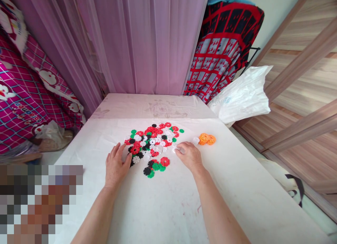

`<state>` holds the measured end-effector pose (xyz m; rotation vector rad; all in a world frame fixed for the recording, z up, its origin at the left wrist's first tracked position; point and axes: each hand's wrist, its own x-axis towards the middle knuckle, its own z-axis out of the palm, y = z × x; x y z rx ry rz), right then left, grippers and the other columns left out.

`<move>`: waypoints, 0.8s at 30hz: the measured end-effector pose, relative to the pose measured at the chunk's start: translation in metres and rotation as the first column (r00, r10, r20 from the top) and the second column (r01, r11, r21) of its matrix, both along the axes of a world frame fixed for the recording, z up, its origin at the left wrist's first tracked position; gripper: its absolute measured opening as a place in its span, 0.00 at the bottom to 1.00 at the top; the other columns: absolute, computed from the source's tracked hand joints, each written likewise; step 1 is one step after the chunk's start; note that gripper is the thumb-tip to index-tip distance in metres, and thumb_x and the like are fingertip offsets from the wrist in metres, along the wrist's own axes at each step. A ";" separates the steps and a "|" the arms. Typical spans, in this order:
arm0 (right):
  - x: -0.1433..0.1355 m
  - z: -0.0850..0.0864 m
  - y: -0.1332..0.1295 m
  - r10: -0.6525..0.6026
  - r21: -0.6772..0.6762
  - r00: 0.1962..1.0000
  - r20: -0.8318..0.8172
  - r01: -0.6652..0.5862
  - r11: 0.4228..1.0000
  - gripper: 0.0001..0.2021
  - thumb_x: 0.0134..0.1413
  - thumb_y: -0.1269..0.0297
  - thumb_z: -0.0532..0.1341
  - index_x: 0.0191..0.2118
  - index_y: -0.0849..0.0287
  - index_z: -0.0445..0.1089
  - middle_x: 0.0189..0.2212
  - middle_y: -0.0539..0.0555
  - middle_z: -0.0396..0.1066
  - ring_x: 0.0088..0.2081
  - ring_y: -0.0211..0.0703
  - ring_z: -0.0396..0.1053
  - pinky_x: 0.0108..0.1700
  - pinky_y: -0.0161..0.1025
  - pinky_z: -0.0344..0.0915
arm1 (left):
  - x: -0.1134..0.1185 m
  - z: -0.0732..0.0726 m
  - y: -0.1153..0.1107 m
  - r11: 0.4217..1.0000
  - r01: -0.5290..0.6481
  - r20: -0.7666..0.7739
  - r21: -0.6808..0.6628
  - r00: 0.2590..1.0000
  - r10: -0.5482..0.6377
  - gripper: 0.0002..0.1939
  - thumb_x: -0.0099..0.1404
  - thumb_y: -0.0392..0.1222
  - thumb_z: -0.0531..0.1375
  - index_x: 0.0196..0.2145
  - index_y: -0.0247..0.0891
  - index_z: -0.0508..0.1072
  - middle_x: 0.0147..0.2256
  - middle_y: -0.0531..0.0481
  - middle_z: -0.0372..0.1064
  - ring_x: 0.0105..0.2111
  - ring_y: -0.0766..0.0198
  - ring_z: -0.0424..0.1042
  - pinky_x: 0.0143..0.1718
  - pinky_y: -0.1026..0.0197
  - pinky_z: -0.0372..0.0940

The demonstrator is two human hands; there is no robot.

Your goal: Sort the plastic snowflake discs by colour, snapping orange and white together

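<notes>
A loose heap of notched plastic snowflake discs in red, white, black and green (155, 131) lies on the white tabletop. My left hand (117, 164) rests at the heap's left edge, fingers apart, its thumb beside black and red discs. To the right of the heap, my right hand (190, 155) pinches a white snowflake disc (174, 150) between thumb and fingers, partly hidden by them. Beyond that hand sits a small pile of orange discs (204, 139), with white discs (196, 140) at its left side. Nearer me is a small cluster of green, black and red discs (156, 166).
The table cover (158, 209) is white, with a flowered strip at the far end. A white plastic bag (242, 96) stands at the far right corner. Purple curtains (158, 44) hang behind, and a wooden wardrobe (302, 89) is on the right. A blurred patch covers the lower left.
</notes>
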<state>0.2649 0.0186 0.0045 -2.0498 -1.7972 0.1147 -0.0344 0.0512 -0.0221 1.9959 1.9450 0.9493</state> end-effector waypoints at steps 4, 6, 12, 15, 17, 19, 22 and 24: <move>0.000 -0.002 -0.003 0.007 -0.001 1.000 -0.015 -0.007 1.000 0.05 0.56 0.64 0.63 0.36 0.52 0.77 0.40 0.51 0.78 0.45 0.45 0.71 0.47 0.38 0.64 | -0.001 -0.001 0.001 1.000 0.003 -0.002 -0.003 1.000 -0.003 0.24 0.66 0.50 0.53 0.57 0.42 0.70 0.64 0.40 0.61 0.61 0.45 0.63 0.64 0.37 0.55; 0.000 -0.002 -0.005 0.011 -0.002 1.000 -0.012 -0.011 1.000 0.04 0.55 0.64 0.63 0.35 0.52 0.76 0.39 0.51 0.77 0.45 0.45 0.71 0.47 0.38 0.64 | -0.001 -0.002 0.001 1.000 0.001 -0.002 -0.007 1.000 -0.001 0.24 0.66 0.51 0.53 0.57 0.43 0.70 0.64 0.41 0.62 0.61 0.45 0.64 0.64 0.38 0.55; -0.002 -0.004 -0.004 0.013 -0.013 1.000 -0.010 -0.013 1.000 0.04 0.55 0.65 0.63 0.34 0.51 0.76 0.40 0.50 0.77 0.45 0.44 0.71 0.46 0.37 0.64 | -0.001 -0.001 0.000 1.000 -0.001 -0.004 -0.008 1.000 0.000 0.25 0.66 0.51 0.52 0.57 0.42 0.70 0.64 0.40 0.61 0.61 0.45 0.64 0.64 0.38 0.54; -0.001 -0.004 -0.005 0.008 -0.003 1.000 -0.022 -0.008 1.000 0.04 0.55 0.65 0.63 0.34 0.52 0.76 0.41 0.51 0.77 0.45 0.44 0.71 0.47 0.37 0.64 | 0.000 0.000 0.000 1.000 0.001 -0.003 -0.009 1.000 -0.001 0.25 0.66 0.51 0.53 0.57 0.42 0.70 0.64 0.40 0.61 0.61 0.45 0.64 0.64 0.38 0.54; 0.001 -0.004 -0.005 0.008 0.009 0.999 -0.041 -0.008 1.000 0.05 0.56 0.65 0.62 0.34 0.52 0.76 0.41 0.51 0.77 0.45 0.44 0.72 0.47 0.37 0.64 | 0.000 0.000 0.000 1.000 0.000 -0.004 -0.011 1.000 0.000 0.24 0.66 0.51 0.53 0.57 0.42 0.70 0.64 0.40 0.61 0.61 0.45 0.64 0.64 0.38 0.54; 0.003 -0.002 -0.004 -0.023 0.003 0.998 -0.055 0.023 1.000 0.06 0.58 0.65 0.60 0.36 0.53 0.76 0.41 0.51 0.77 0.44 0.43 0.73 0.46 0.37 0.64 | 0.000 0.001 0.000 1.000 -0.002 -0.005 -0.015 1.000 0.002 0.24 0.66 0.50 0.53 0.57 0.42 0.70 0.64 0.40 0.62 0.61 0.45 0.63 0.64 0.38 0.54; 0.002 0.005 0.004 -0.146 -0.085 0.989 -0.026 0.143 0.986 0.09 0.61 0.62 0.57 0.38 0.52 0.76 0.40 0.51 0.79 0.41 0.43 0.74 0.41 0.37 0.64 | 0.000 0.001 0.000 1.000 -0.002 -0.005 -0.015 1.000 0.002 0.24 0.66 0.50 0.53 0.57 0.43 0.70 0.64 0.41 0.62 0.61 0.46 0.63 0.65 0.39 0.54; -0.003 0.012 0.013 -0.208 -0.167 0.978 0.020 0.208 0.964 0.10 0.61 0.57 0.58 0.39 0.52 0.75 0.39 0.53 0.79 0.42 0.46 0.75 0.40 0.39 0.65 | 0.000 0.002 0.000 1.000 -0.002 -0.005 -0.018 1.000 0.002 0.24 0.66 0.50 0.53 0.57 0.42 0.70 0.64 0.41 0.62 0.61 0.47 0.64 0.65 0.39 0.54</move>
